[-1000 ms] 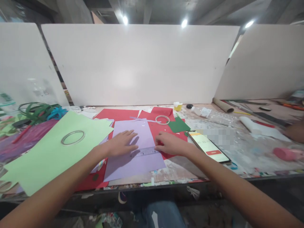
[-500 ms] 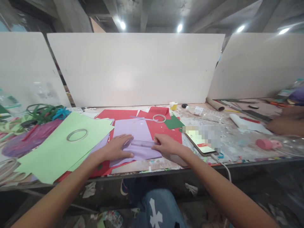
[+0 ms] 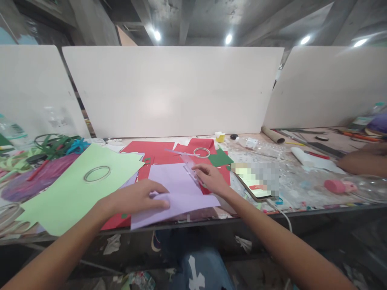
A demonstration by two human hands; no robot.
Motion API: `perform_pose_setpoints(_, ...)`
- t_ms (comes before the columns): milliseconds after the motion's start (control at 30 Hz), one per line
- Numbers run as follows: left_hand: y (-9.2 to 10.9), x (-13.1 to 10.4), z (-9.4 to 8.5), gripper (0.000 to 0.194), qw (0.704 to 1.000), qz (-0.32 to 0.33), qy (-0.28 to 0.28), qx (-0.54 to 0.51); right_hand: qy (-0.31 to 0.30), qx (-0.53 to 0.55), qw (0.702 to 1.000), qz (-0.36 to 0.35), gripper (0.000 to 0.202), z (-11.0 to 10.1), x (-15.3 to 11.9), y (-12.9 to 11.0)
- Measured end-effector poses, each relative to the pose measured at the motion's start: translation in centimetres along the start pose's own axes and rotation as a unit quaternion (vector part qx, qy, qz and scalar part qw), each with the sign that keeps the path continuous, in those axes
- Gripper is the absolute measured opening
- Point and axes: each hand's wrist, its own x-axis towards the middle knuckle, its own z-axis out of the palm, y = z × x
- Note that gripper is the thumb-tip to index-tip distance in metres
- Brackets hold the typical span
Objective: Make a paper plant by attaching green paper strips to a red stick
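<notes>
A sheet of purple paper (image 3: 172, 181) lies in front of me on red paper (image 3: 157, 148), its near part raised or bent up in a strip. At its left side, my left hand (image 3: 137, 197) is closed on the raised part, thumb below the fingers. My right hand (image 3: 210, 177) pinches a clear ruler (image 3: 190, 169) that slants over the sheet's right edge. A thin purple strip (image 3: 181, 152) and a tape roll (image 3: 201, 152) lie just beyond, beside a piece of green paper (image 3: 220, 157).
Light green sheets (image 3: 72, 189) bearing another tape roll (image 3: 97, 174) spread to the left. A phone (image 3: 254, 183) with a white cable lies right of my right hand. Farther right are a plastic bottle with a pink cap (image 3: 334, 186) and another person's arm (image 3: 359, 161). White panels (image 3: 172, 88) stand behind.
The ruler has swung from lying across the purple paper to slanting at its right edge, in my right hand. The paper has shifted toward me and its near part has risen.
</notes>
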Motion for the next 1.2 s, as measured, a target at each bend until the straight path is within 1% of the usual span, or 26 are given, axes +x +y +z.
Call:
perform_pose_setpoints(33,0.5,-0.3,0.2,0.047,0.999,0.003,-0.044,-0.015,-0.013,-0.01,1.0,0.003,0.036,0.2,-0.1,-0.5)
perform_pose_setpoints(67,0.7,-0.4,0.5,0.048,0.997,0.008,-0.076,-0.028,-0.02,-0.03,0.999,-0.001,0.04,0.1,-0.2,-0.9)
perform_pose_setpoints(100,0.9,-0.3,0.9,0.048,0.995,0.019,-0.094,-0.036,-0.021,-0.057,0.998,-0.01,0.042,-0.3,-0.3,-1.1)
perform_pose_setpoints(133,0.8,0.0,1.4,0.048,0.996,0.029,-0.083,-0.034,-0.014,-0.083,0.996,-0.02,0.043,-1.0,-0.4,-1.1)
perform_pose_setpoints(167,0.6,0.5,1.9,0.049,0.997,0.038,-0.06,-0.023,0.007,-0.155,0.987,-0.04,0.042,-2.2,-0.4,-0.8)
perform_pose_setpoints(233,-0.1,1.5,2.9,0.05,0.998,0.059,-0.008,0.017,0.036,-0.213,0.976,-0.039,0.04,-5.3,-0.1,0.8)
perform_pose_setpoints(267,-0.5,2.0,3.2,0.05,0.997,0.068,0.006,0.036,0.047,-0.301,0.952,-0.02,0.043,-7.2,0.1,2.0)
perform_pose_setpoints(300,-0.9,2.6,3.3,0.05,0.996,0.078,0.012,0.048,0.037,-0.382,0.923,0.011,0.048,-9.0,0.4,3.2)
perform_pose_setpoints(333,-1.2,3.1,3.3,0.048,0.995,0.084,0.013,0.054,0.032,-0.406,0.913,0.031,0.049,-10.6,0.6,4.5)
perform_pose_setpoints(400,-1.7,4.1,3.0,0.046,0.996,0.075,0.012,0.048,0.018,-0.427,0.903,0.049,0.048,-13.0,0.9,6.6)
perform_pose_setpoints(433,-1.8,4.7,2.8,0.045,0.997,0.059,0.015,0.04,0.009,-0.435,0.899,0.053,0.046,-13.7,0.8,7.5)
perform_pose_setpoints(533,-2.4,6.9,2.1,0.046,0.999,0.0,0.043,0.023,-0.012,-0.446,0.893,0.057,0.043,-14.5,0.1,8.7)
perform_pose_setpoints(600,-2.9,8.6,1.9,0.048,0.997,-0.004,0.076,0.033,-0.012,-0.445,0.894,0.056,0.044,-14.6,-0.8,8.8)
perform_pose_setpoints(667,-3.4,10.2,1.9,0.054,0.994,0.01,0.098,0.053,-0.003,-0.42,0.906,0.046,0.049,-15.0,-1.7,8.5)
perform_pose_setpoints(733,-3.9,11.4,2.0,0.066,0.994,0.018,0.085,0.062,0.015,-0.369,0.929,0.034,0.055,-15.6,-2.3,7.9)
perform_pose_setpoints(800,-4.3,12.2,2.2,0.082,0.997,0.004,0.048,0.066,0.057,-0.326,0.943,0.028,0.056,-16.1,-2.3,7.1)
perform_pose_setpoints(867,-4.6,12.5,2.3,0.092,0.997,-0.018,0.015,0.079,0.104,-0.308,0.945,0.022,0.05,-16.3,-1.8,6.1)
perform_pose_setpoints(933,-4.6,12.4,2.2,0.097,0.995,-0.034,0.002,0.095,0.129,-0.303,0.944,0.011,0.043,-15.9,-1.0,5.1)
perform_pose_setpoints(1033,-4.2,12.1,2.0,0.099,0.994,-0.04,-0.007,0.104,0.135,-0.269,0.954,-0.01,0.032,-13.7,0.6,3.3)
perform_pose_setpoints(1100,-3.9,12.0,1.9,0.097,0.993,-0.033,-0.025,0.113,0.106,-0.234,0.966,-0.031,0.028,-11.3,1.8,2.0)
perform_pose_setpoints(1167,-3.6,12.2,1.9,0.098,0.991,-0.03,-0.038,0.122,0.041,-0.22,0.974,-0.047,0.03,-8.4,3.1,0.6)
perform_pose_setpoints(1200,-3.6,12.4,1.9,0.101,0.991,-0.031,-0.04,0.126,0.014,-0.227,0.972,-0.06,0.032,-7.0,3.9,0.0)
